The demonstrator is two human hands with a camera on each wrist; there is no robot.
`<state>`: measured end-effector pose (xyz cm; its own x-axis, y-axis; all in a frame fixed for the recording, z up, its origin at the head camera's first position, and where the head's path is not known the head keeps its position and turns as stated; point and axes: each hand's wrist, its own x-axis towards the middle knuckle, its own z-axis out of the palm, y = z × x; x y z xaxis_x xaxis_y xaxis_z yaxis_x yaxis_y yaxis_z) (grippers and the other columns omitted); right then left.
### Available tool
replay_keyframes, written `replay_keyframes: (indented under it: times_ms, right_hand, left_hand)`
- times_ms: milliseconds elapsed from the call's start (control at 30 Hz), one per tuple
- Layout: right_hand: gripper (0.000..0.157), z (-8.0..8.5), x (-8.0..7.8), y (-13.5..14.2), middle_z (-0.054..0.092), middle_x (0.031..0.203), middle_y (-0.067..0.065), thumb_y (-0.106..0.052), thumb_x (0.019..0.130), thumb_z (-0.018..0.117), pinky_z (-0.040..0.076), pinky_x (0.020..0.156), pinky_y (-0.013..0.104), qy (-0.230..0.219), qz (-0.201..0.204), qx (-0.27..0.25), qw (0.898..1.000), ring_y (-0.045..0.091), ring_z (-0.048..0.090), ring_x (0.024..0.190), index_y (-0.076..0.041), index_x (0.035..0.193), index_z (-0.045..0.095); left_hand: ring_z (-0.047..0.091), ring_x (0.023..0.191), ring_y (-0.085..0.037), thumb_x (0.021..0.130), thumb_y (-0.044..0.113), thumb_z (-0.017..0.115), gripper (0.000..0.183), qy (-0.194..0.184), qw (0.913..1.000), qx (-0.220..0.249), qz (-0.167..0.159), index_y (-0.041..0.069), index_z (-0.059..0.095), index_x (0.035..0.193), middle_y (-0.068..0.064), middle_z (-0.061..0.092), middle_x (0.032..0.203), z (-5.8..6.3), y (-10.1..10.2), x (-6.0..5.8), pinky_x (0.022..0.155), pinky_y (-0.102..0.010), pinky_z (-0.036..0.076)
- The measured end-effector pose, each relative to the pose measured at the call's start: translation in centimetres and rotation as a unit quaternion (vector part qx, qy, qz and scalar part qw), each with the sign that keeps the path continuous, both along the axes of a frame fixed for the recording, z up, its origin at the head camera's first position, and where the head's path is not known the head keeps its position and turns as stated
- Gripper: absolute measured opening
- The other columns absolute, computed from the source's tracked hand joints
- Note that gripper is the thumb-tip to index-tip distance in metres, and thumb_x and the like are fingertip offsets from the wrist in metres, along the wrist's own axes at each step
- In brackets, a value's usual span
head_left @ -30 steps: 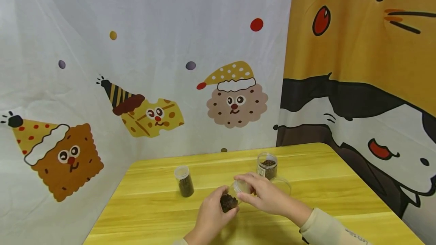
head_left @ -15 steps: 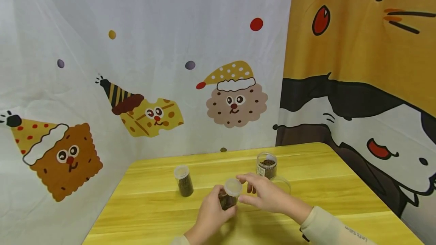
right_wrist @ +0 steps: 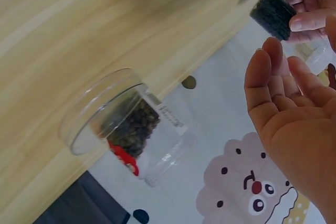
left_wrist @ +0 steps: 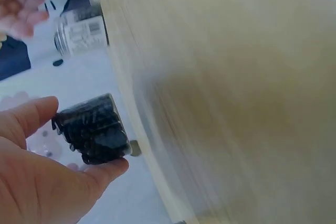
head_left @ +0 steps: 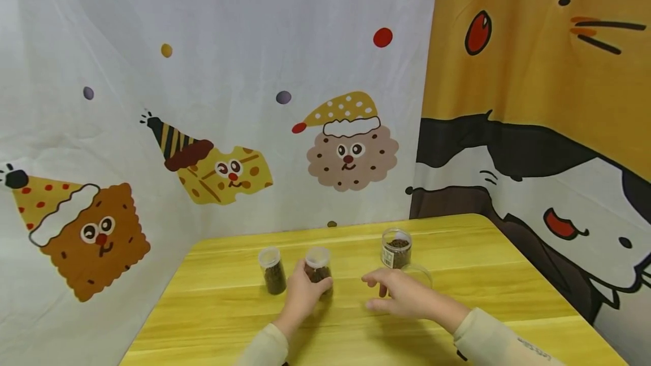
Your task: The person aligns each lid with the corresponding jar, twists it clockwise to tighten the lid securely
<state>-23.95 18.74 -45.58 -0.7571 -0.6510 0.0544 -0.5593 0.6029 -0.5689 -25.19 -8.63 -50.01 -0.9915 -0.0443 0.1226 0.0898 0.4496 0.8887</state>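
Observation:
In the head view my left hand [head_left: 302, 295] grips a small clear jar [head_left: 319, 270] of dark pieces, thumb on one side and fingers on the other. A whitish lid sits on top of this jar, which stands nearly upright. Whether its base touches the table, I cannot tell. The left wrist view shows the dark contents [left_wrist: 97, 129] between thumb and fingers. Just left of it stands a similar lidded jar [head_left: 274, 277]. My right hand [head_left: 402, 293] hovers over the table holding nothing, its fingers loosely bent, as the right wrist view shows of the hand [right_wrist: 294, 98].
A wider, lidless jar [head_left: 396, 252] with a label, partly filled with brown bits, stands at the back right. Beside it lies a round clear lid [head_left: 427, 274], partly behind my right hand. The yellow wood-grain table [head_left: 229, 326] ends at a cartoon-printed curtain [head_left: 285, 44].
The lid, at first in my right hand, is on the small jar now. My right hand has let go. My left hand has carried the jar leftward and away, beside the other small jar.

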Motion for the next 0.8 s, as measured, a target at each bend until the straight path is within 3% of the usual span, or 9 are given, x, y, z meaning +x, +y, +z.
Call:
replay_keyframes:
  times_ms: [267, 400, 800]
  right_hand:
    - [0.058, -0.8, 0.0, 1.0, 0.072, 0.128, 0.013, -0.042, 0.101, 0.075, 0.057, 0.077, 0.028, -0.004, -0.002, 0.004, 1.000, 0.013, 0.069, 0.099, -0.002, 0.142, 0.064]
    - [0.057, -1.0, 0.0, 1.2, 0.073, 0.127, 0.013, -0.041, 0.101, 0.075, 0.057, 0.076, 0.027, -0.004, -0.010, 0.005, 1.000, 0.014, 0.068, 0.099, -0.002, 0.141, 0.065]
    - [0.055, -1.2, 0.2, 1.5, 0.072, 0.125, 0.014, -0.039, 0.101, 0.075, 0.057, 0.076, 0.027, -0.011, -0.009, -0.001, 1.000, 0.014, 0.070, 0.096, -0.002, 0.140, 0.065]
  left_hand:
    - [0.058, 0.138, -0.048, 0.091, 0.015, 0.085, 0.069, -0.031, 0.9980, 0.036, 0.042, -0.005, 0.050, 0.146, -0.027, 0.063, 0.144, 0.0, -0.4, -2.0, 0.108, -0.060, 0.054]
    - [0.057, 0.139, -0.049, 0.090, 0.013, 0.085, 0.069, -0.036, 0.9976, 0.033, 0.049, -0.005, 0.050, 0.147, -0.028, 0.062, 0.146, -0.5, -0.3, -2.7, 0.110, -0.062, 0.053]
    - [0.060, 0.134, -0.046, 0.090, 0.014, 0.085, 0.062, -0.035, 0.9983, 0.013, 0.045, -0.003, 0.053, 0.141, -0.025, 0.064, 0.140, -1.0, 0.2, -3.0, 0.107, -0.061, 0.054]
